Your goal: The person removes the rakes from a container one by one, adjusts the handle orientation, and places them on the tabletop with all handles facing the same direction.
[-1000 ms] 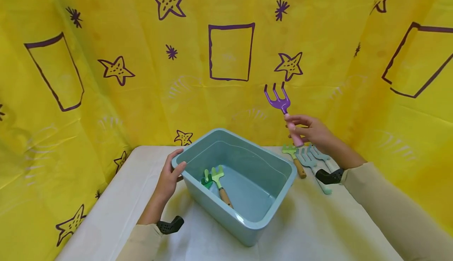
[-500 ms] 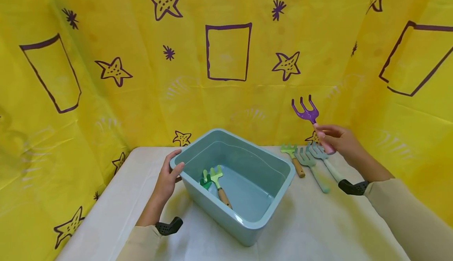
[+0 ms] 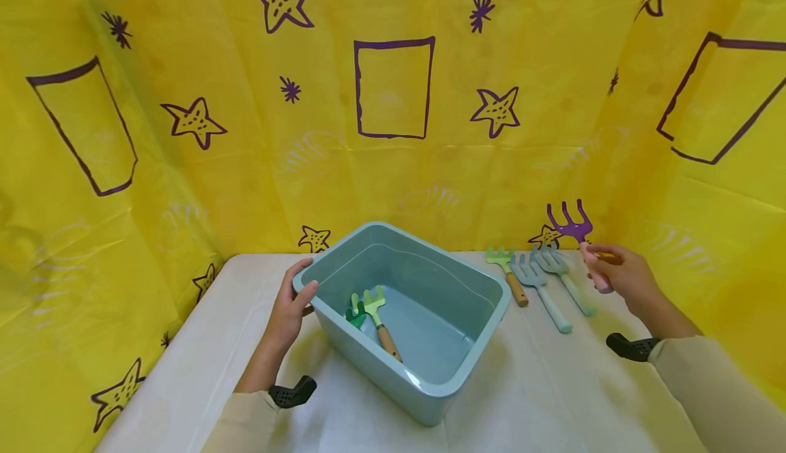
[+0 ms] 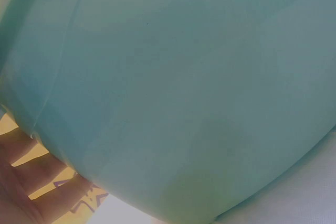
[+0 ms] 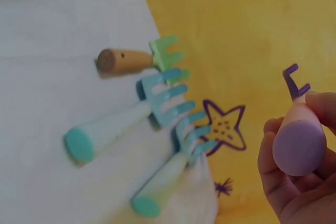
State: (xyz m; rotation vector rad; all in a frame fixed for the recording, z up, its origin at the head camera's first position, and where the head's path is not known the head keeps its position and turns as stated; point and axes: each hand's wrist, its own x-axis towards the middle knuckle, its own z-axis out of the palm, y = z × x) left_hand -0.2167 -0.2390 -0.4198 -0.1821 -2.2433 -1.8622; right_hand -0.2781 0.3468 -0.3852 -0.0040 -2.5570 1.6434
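While the left hand (image 3: 288, 313) curls over the smooth teal plastic bin's (image 3: 442, 388) rim, the right hand (image 3: 623, 275) pinches a purple three-pronged rake (image 3: 580, 238) by its rounded pink handle. Three small rakes (image 3: 540, 282) lie side by side just beside it.

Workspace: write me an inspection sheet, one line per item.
Surface: table under a white cover.
Job's things: purple rake with pink handle, held up off the table; teal bin holding a green rake and a darker green tool.
Clutter: three small rakes lying side by side right of the bin.
Hands: left hand grips the bin's rim; right hand grips the purple rake's handle.
Cables: nothing seen.
Surroundings: yellow sheet with purple stars and boxes on all sides.
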